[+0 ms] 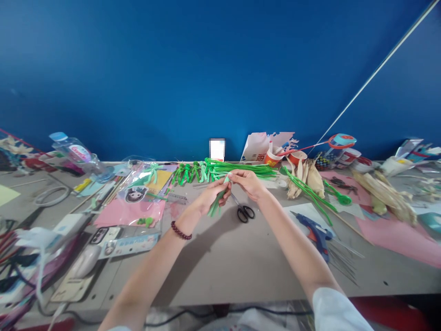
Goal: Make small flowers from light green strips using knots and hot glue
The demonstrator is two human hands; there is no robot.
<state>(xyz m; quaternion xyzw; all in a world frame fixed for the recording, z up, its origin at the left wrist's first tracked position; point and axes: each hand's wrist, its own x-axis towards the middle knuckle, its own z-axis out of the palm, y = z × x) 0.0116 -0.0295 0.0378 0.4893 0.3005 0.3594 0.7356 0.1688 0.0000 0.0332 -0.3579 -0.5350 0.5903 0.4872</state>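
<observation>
Both my hands meet above the middle of the grey table (220, 257). My left hand (214, 194), with a dark red bead bracelet on its wrist, is closed round a small bundle of green pipe cleaners (216, 206) that hang down from its fingers. My right hand (245, 182) pinches the top end of the same bundle, where a pale tip shows. Black-handled scissors (244, 211) lie on the table just below my right hand. A pile of loose green pipe cleaners (237, 169) lies right behind my hands.
A blue glue gun (315, 232) and thin wires lie at the right, near pink paper (396, 234) and dried husks (305, 177). Paper cups (275, 158) stand at the back. At the left are pink paper (129, 212), plastic packets, a water bottle (74, 154) and a phone (99, 235).
</observation>
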